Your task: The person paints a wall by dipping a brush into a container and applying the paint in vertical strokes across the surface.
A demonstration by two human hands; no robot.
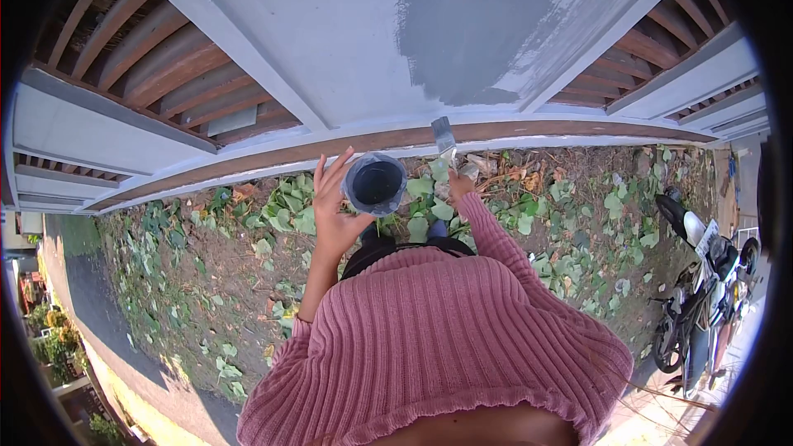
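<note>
My left hand holds a round cup of dark grey paint from its left side, thumb beneath and fingers spread along the rim. To the right, my right hand is closed on the handle of a flat paintbrush. The brush points up, its bristles coated in grey, near the bottom edge of the wall panel. On the light wall panel there is a large patch of darker grey paint with ragged edges, above the brush.
Brown slatted openings flank the panel. Below the wall runs a brown ledge. Leafy plants cover the soil around my feet. A parked motorcycle stands at the right, and a paved path runs along the left.
</note>
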